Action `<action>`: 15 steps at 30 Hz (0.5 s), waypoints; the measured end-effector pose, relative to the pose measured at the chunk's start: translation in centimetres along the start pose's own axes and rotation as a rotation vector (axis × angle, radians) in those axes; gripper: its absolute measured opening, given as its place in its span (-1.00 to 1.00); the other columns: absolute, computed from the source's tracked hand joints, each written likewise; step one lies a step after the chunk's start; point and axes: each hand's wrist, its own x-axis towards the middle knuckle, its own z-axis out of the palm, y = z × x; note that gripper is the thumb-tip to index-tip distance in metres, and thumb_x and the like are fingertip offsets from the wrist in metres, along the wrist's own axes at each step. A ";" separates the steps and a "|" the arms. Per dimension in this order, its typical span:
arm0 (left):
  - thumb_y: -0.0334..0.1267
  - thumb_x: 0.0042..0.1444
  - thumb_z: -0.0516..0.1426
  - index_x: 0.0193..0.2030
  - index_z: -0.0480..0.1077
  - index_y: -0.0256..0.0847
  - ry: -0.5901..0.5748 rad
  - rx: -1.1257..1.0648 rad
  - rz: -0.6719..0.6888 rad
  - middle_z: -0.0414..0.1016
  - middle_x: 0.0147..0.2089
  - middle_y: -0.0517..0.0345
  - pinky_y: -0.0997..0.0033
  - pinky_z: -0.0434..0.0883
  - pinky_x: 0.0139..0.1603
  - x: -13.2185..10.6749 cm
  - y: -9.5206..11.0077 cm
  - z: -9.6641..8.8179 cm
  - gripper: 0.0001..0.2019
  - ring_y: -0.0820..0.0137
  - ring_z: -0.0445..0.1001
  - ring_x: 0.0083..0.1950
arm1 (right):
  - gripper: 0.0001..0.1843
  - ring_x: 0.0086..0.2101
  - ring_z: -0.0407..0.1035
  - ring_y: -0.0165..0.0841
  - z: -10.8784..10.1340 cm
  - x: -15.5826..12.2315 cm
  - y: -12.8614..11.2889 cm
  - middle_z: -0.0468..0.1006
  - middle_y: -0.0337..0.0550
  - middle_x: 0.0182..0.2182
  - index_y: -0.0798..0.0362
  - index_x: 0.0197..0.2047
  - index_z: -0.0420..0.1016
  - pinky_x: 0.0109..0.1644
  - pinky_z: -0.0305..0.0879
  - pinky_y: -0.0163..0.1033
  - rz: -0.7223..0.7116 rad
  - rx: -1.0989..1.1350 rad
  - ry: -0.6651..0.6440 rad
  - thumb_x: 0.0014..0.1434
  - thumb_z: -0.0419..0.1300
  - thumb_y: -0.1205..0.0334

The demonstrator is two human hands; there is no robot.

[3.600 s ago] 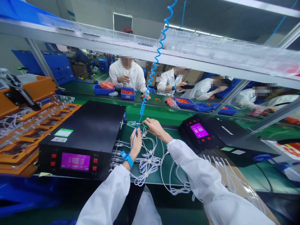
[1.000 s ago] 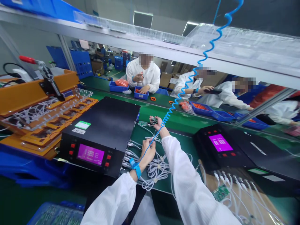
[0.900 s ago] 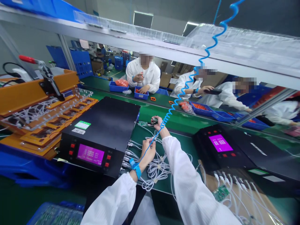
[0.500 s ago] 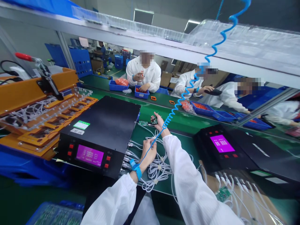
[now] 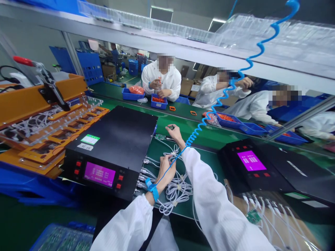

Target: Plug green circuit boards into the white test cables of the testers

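Far left you've got the orange fixture (image 5: 65, 112) w/ red clamp handle (image 5: 23, 61) up, white wires inside; low in front, a blue bin (image 5: 42, 238) of green boards. Next, black tester (image 5: 117, 134), purple screen lit, white cables plugged into its R side.

Just R of tester, nr its back corner: the green circuit board (image 5: 160, 137), w/ a white plug at its R end. Beyond it, across from you, a person in white (image 5: 162, 82) at a blue tray (image 5: 159, 106) of orange pcs.

Your left grip (image 5: 167, 170), blue strap (image 5: 152, 188) on the wrist, is over the cables, fingers bent in, tips close tog.; can't tell if they've hold of anything. Your right grip (image 5: 176, 132) is raised just beyond the board's R end, thumb & fingers curled nearly shut; a small dark bit shows at the tips, can't tell what or if it's held.

White cable loops (image 5: 179, 187) lie on the table (image 5: 206, 164) btwn your forearms. Blue coiled cord (image 5: 195, 134) hangs diag. past your R wrist, thin end running to the strap. Far R: 2nd tester (image 5: 274, 164), screen also purple; a small board (image 5: 253, 216) sits amongst its cables.
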 end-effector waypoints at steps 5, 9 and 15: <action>-0.36 0.30 0.17 0.12 0.45 -0.26 0.012 0.039 -0.014 0.30 0.21 -0.19 0.19 0.52 0.14 -0.3 0.9 -0.3 -0.73 0.36 0.55 -0.14 | -0.66 -0.39 0.41 -0.36 0.6 0.5 0.5 0.41 -0.36 -0.64 -0.01 -0.56 0.47 -0.23 0.31 -0.36 -0.162 -0.380 -0.166 -0.14 0.51 0.54; -0.34 0.30 0.18 0.18 0.40 -0.31 0.042 0.072 0.018 0.10 0.39 -0.35 0.13 0.52 0.15 -0.1 1.3 -0.4 -0.67 0.41 0.57 -0.22 | -0.60 -0.37 0.43 -0.32 1.1 0.0 0.5 0.41 -0.32 -0.64 -0.02 -0.60 0.42 -0.21 0.30 -0.34 -0.247 -0.591 -0.311 -0.21 0.52 0.56; -0.25 0.39 0.12 0.32 0.23 -0.32 0.124 -0.222 -0.187 0.47 0.08 -0.19 0.36 0.55 -0.19 2.3 2.6 -0.1 -0.58 0.45 0.56 -0.36 | -0.70 -0.28 0.44 -0.28 -0.7 -2.4 -1.9 0.53 -0.17 -0.36 0.00 -0.46 0.51 -0.09 0.32 -0.27 -0.389 -0.773 -0.445 -0.12 0.41 0.60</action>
